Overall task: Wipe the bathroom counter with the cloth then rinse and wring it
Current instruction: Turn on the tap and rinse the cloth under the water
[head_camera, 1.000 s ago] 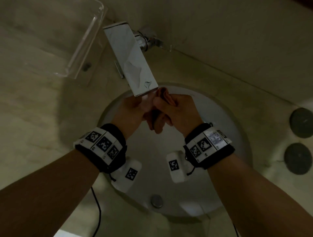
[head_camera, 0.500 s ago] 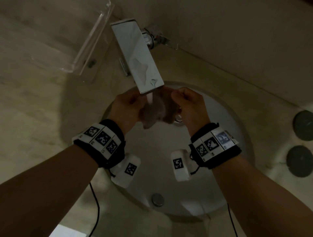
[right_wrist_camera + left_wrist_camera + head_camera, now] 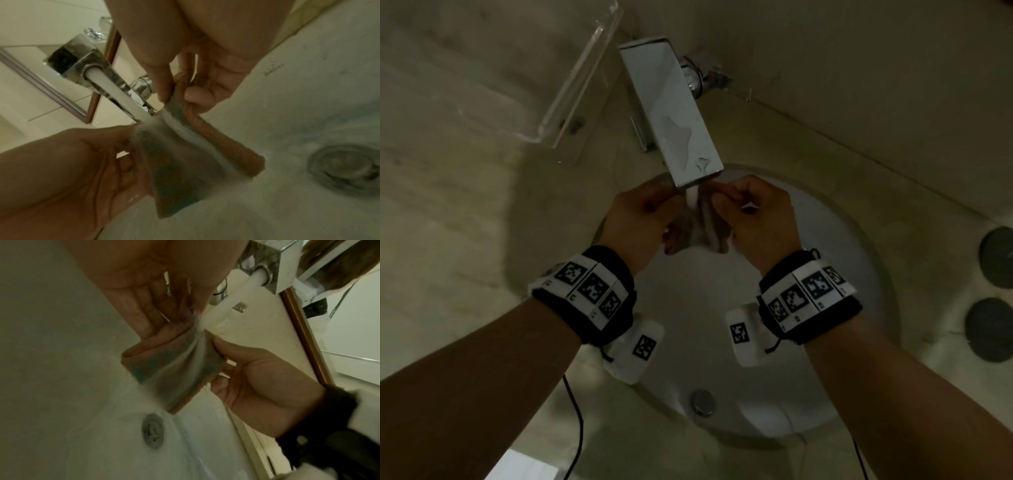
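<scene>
The orange-brown cloth (image 3: 705,228) with a blue-green face hangs spread between my hands, over the white round sink (image 3: 835,260). Water from the flat chrome faucet (image 3: 674,113) runs onto the top of the cloth (image 3: 170,368) and down it. My left hand (image 3: 667,219) pinches the cloth's left edge between thumb and fingers. At the right edge, my right hand (image 3: 722,205) pinches it the same way. In the right wrist view the right hand (image 3: 174,95) grips an upper corner of the cloth (image 3: 185,155), while the left hand (image 3: 115,146) holds the other side.
The sink drain (image 3: 345,172) lies below the cloth, and a chrome overflow knob (image 3: 702,401) sits at the near rim. A clear acrylic tray (image 3: 571,85) stands on the beige counter (image 3: 448,240) at back left. Two dark round discs (image 3: 993,329) lie at the right.
A second ago the cloth was bunched between my hands pressed close together. The hands have since parted and stretched it open under the running water.
</scene>
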Tool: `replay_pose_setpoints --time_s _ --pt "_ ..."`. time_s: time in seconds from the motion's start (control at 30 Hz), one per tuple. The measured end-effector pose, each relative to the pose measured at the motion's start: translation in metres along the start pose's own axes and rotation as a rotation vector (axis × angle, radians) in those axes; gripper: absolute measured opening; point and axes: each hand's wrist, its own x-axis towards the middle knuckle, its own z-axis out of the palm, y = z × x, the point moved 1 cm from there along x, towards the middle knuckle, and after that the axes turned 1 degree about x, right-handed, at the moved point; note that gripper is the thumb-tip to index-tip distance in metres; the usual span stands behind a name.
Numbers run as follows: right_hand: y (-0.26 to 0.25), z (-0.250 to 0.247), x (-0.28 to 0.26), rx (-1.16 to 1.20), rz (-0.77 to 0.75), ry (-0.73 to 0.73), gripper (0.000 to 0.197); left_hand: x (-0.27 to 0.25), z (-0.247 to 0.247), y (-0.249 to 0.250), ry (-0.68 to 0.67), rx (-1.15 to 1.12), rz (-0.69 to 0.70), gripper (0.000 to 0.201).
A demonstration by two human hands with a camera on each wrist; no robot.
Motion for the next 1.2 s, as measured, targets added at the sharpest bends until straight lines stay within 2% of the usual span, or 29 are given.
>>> replay_pose_setpoints --time_s 0.1,0.27,0.37,0.47,0.5,0.6,0.73,0.9,1.0,1.1,1.2 --pt "-0.003 0.005 -0.003 0.021 -0.015 -0.018 0.011 0.000 -0.001 -0.001 0.002 -0.028 -0.014 0.018" --pt "-0.004 0.012 -0.005 0.008 -0.040 -0.051 0.008 -0.003 -0.002 0.002 -0.031 -0.042 -0.025 0.008" --pt "-0.004 0.017 -0.008 -0.018 -0.057 -0.083 0.015 -0.005 -0.001 0.005 -0.057 -0.053 -0.037 0.019" --pt "-0.004 0.023 -0.010 -0.028 -0.085 -0.107 0.008 -0.005 -0.001 0.006 -0.063 -0.061 -0.063 0.020" --pt "-0.004 0.024 -0.011 -0.004 -0.073 -0.129 0.009 -0.005 -0.001 0.006 -0.070 -0.085 -0.074 0.019" --pt "-0.004 0.024 -0.013 -0.023 -0.109 -0.162 0.029 -0.004 0.000 0.007 -0.085 -0.170 -0.124 0.022" --pt "-0.003 0.018 -0.008 0.018 -0.136 -0.160 0.014 -0.004 0.004 0.007 -0.105 -0.208 -0.165 0.023" --pt "0.001 0.018 -0.014 0.016 -0.126 -0.165 0.009 0.001 0.004 0.006 -0.012 -0.193 -0.210 0.031" --pt "-0.004 0.011 -0.015 0.128 -0.164 -0.196 0.013 0.001 0.002 0.002 -0.070 -0.170 -0.306 0.034" --pt "-0.005 0.004 -0.020 0.164 -0.217 -0.289 0.018 0.001 0.002 -0.002 -0.151 -0.165 -0.355 0.049" --pt "-0.001 -0.001 -0.024 0.165 -0.245 -0.373 0.021 0.002 0.006 0.000 -0.179 -0.206 -0.328 0.037"
